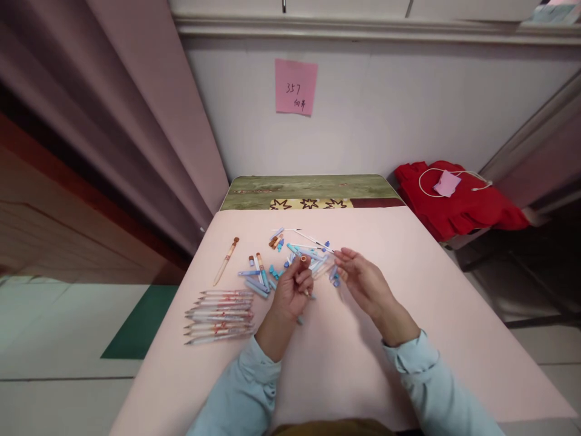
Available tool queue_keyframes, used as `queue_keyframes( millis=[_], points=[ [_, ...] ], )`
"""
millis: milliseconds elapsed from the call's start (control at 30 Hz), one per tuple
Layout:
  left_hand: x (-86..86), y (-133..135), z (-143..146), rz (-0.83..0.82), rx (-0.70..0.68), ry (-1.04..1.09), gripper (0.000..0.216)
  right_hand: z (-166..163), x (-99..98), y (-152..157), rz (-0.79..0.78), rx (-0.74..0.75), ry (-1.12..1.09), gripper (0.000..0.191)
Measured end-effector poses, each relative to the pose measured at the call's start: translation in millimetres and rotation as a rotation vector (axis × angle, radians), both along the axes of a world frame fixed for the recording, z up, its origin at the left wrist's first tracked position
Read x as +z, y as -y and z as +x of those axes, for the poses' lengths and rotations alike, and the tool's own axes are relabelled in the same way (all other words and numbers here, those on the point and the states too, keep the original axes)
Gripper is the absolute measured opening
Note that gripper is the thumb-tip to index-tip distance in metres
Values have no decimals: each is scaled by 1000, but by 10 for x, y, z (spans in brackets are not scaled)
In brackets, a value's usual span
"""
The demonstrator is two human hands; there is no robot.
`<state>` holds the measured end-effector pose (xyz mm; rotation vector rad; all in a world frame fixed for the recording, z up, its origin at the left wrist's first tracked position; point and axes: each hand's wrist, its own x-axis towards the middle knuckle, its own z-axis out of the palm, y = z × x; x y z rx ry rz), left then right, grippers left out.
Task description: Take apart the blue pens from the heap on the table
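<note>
My left hand is closed around a pen barrel; its open, orange-rimmed end points up and most of it is hidden by the fingers. Between the fingertips of my right hand is a thin white pen refill, which slants up and left with its dark tip away from me. Around and beyond both hands lie loose blue pen barrels, small blue pen parts and brown pen parts. Another refill rests among them.
A row of several whitish pens lies at the left, with a single brown-topped pen behind it. The pink-covered table ends at a green-patterned strip by the wall. Red cloth with a white cable sits at right.
</note>
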<state>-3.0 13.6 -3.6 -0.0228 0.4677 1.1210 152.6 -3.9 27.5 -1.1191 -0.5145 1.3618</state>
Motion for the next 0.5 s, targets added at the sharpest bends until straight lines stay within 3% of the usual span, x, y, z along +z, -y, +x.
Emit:
queue_keyframes(
  millis=[67,133,267,400,500],
  points=[
    [15,-1,-10,3,7,20,5,50,-72,54,-76,80,-207,27],
    [25,0,-9,10,1,27,6,55,-105,115,-82,96,-278,27],
    [28,4,3,24,-26,11,8,-23,-87,180,-48,44,-268,16],
    [19,12,9,49,-37,-14,6,-94,-71,185,-47,-68,-263,25],
    [22,25,15,69,-48,-27,8,-124,-81,190,-76,-71,-289,29]
  ],
)
